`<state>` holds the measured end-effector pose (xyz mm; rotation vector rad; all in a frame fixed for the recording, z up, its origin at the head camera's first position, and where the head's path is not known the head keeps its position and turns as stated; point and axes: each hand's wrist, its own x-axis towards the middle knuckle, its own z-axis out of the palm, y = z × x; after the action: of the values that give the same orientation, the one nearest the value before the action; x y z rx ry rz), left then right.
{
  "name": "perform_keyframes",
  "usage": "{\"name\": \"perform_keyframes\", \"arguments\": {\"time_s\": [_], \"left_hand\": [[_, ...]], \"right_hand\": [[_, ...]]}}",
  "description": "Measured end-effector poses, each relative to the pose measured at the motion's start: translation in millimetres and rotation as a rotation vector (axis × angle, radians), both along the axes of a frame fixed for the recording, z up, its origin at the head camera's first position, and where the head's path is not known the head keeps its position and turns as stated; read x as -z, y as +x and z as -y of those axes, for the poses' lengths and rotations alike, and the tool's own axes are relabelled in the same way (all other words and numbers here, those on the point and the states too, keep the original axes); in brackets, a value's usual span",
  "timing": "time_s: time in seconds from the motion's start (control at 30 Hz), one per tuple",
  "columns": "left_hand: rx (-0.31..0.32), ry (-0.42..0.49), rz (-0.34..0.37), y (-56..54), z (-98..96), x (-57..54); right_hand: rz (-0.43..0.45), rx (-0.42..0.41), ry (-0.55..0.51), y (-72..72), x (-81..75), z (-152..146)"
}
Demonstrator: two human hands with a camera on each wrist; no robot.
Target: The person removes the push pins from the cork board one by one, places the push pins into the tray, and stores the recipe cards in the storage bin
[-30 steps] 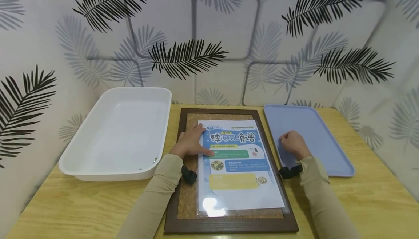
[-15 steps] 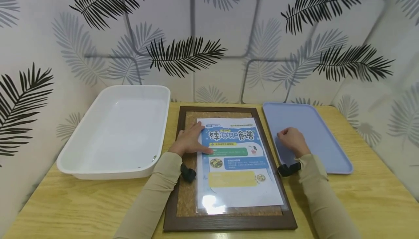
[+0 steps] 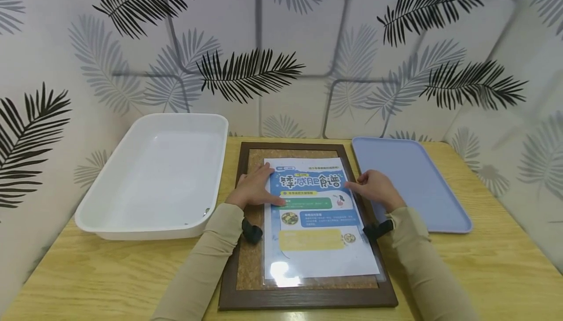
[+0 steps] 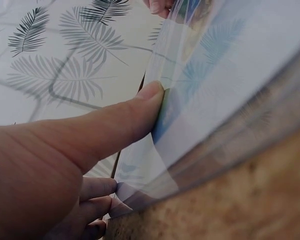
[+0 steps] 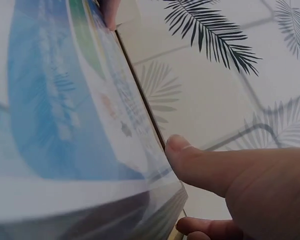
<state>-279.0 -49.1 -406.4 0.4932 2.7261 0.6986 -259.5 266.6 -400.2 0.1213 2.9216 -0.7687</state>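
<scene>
A printed poster sheet (image 3: 308,257) in clear plastic lies on a brown-framed cork board (image 3: 250,262) in the middle of the table. My left hand (image 3: 252,189) rests at the sheet's upper left edge. Its thumb (image 4: 135,112) is stretched over the plastic in the left wrist view, with the other fingers lower down at the edge. Across from it, my right hand (image 3: 378,186) reaches the upper right edge of the sheet. In the right wrist view its thumb (image 5: 190,157) extends to the plastic's edge, while its partly visible fingers lie below, loosely bent.
A deep white basin (image 3: 158,164) stands on the left of the wooden table (image 3: 110,272), with small specks near its front right corner. To the right lies a flat light-blue tray (image 3: 422,184), partly behind my right hand. A wall with a leaf pattern closes the back.
My right hand has moved left from over the blue tray to the sheet's right edge, its curled fingers loosening and the thumb extending. The left hand stays in place.
</scene>
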Motion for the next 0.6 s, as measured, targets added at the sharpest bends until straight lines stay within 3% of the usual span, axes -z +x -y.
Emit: {"name": "perform_keyframes", "arguments": {"time_s": [0.33, 0.6], "left_hand": [[-0.014, 0.012, -0.016, 1.4, -1.8, -1.0], [-0.018, -0.001, -0.010, 0.0, -2.3, -0.5]], "right_hand": [[-0.077, -0.040, 0.020, 1.8, 0.8, 12.2], [-0.045, 0.002, -0.003, 2.3, -3.2, 19.7]]}}
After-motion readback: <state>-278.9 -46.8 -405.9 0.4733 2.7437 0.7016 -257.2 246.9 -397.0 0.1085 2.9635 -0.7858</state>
